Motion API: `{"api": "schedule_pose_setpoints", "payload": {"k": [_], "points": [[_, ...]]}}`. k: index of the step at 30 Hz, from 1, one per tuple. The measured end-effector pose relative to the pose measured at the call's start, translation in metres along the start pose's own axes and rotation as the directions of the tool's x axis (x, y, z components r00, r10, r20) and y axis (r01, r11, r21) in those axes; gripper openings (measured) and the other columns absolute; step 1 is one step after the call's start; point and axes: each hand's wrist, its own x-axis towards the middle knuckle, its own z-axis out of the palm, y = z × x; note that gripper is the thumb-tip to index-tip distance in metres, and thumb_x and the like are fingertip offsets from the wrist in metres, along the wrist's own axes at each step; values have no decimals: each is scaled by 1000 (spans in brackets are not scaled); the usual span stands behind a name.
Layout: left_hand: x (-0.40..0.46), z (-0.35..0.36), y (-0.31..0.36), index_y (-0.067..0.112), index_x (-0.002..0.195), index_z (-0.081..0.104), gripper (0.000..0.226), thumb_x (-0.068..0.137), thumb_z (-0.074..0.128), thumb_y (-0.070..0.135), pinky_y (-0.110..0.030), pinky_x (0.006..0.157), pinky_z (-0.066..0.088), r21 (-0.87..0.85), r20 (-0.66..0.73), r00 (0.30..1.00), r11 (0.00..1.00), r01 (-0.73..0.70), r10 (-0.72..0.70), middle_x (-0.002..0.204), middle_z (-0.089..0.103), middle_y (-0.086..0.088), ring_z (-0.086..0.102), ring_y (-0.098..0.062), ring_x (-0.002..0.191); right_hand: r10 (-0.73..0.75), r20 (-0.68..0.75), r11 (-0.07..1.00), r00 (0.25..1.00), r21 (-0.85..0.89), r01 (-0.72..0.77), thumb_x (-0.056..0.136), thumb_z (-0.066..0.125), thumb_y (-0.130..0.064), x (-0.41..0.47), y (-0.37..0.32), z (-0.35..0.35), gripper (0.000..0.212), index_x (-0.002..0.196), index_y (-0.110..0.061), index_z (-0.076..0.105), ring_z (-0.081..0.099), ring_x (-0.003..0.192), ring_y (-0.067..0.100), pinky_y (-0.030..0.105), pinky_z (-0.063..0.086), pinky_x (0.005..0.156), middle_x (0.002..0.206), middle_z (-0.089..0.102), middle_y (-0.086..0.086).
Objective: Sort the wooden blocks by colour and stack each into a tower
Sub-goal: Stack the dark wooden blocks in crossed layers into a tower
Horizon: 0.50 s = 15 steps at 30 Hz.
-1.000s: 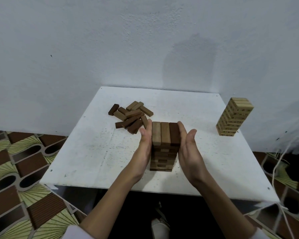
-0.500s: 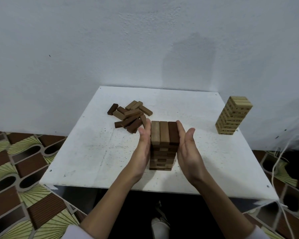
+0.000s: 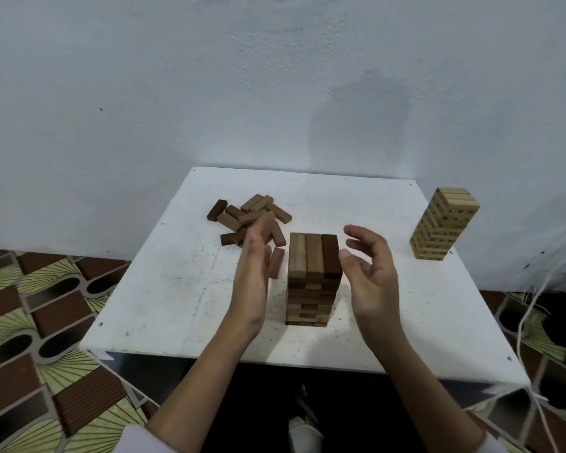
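Observation:
A tower of brown blocks [image 3: 311,282] stands upright near the middle of the white table [image 3: 177,289]. Its top layer holds two mid-brown blocks and one dark one. My left hand [image 3: 254,273] hovers just left of the tower with straight fingers, clear of it. To the tower's right, my right hand [image 3: 370,276] hangs apart from it, fingers loosely curled around nothing. A pile of loose brown blocks [image 3: 249,217] lies behind my left hand, partly hidden by it. A light-coloured tower [image 3: 443,223] stands at the table's right edge.
The table stands against a white wall [image 3: 275,76]. Patterned floor tiles [image 3: 30,322] lie to the left. White cords [image 3: 536,305] hang past the table's right side. A white shoe [image 3: 304,433] shows below the front edge.
Both hands pressed flat against the brown tower's sides before. They have now pulled away outward, and the tower stands on its own.

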Motion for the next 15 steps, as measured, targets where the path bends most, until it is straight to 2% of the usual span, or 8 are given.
{"api": "schedule_pose_setpoints", "payload": {"k": [2,4,7,9,12,13,15], "points": [[5,-8,5,21,120,57,41,97,33,46,-21,99,42,52,-149,985,996,-75,82,119,63,15,54,3,114,-98,-62,995,993,-21,96,87,52,-18,1,-11,4,21,107,-21,55,55,98,6,26,48,83,109,57,-3],[8,-19,12,14,109,65,31,102,35,20,-19,90,46,73,-255,960,992,-102,117,105,68,13,60,4,101,-213,-73,977,974,-35,210,86,50,-11,3,-23,12,18,101,-16,57,56,91,7,22,47,78,102,58,1],[13,-37,11,13,94,67,25,98,42,8,-16,85,46,130,-326,935,986,-100,138,102,69,5,61,3,95,-344,-34,939,938,1,344,85,48,8,2,-49,29,21,93,-8,59,56,85,2,13,45,73,93,57,6],[19,-52,7,15,90,65,25,96,44,3,-12,82,45,193,-336,930,977,-87,149,99,68,5,60,3,93,-380,40,924,924,65,377,85,46,15,-2,-63,52,24,92,-3,60,57,82,-3,9,45,70,90,55,7],[30,-69,-8,11,94,64,19,94,47,2,-22,83,49,334,-310,941,942,-23,134,99,68,-2,63,-7,90,-310,243,948,919,-2,320,87,44,7,-10,-66,92,23,102,0,60,58,94,14,21,46,82,99,56,5],[33,-74,-13,7,98,62,17,94,47,2,-26,80,50,381,-285,952,925,10,107,103,67,-8,62,-12,89,-256,314,957,914,-53,286,88,44,7,-12,-60,105,24,106,2,58,54,99,19,18,42,84,105,55,10],[39,-84,-23,-1,110,57,21,94,43,-1,-24,75,45,458,-214,975,888,44,62,111,61,-20,58,-24,94,-165,397,959,903,-151,241,89,45,6,-12,-41,130,25,112,7,53,48,105,26,16,35,83,114,51,20]]}}
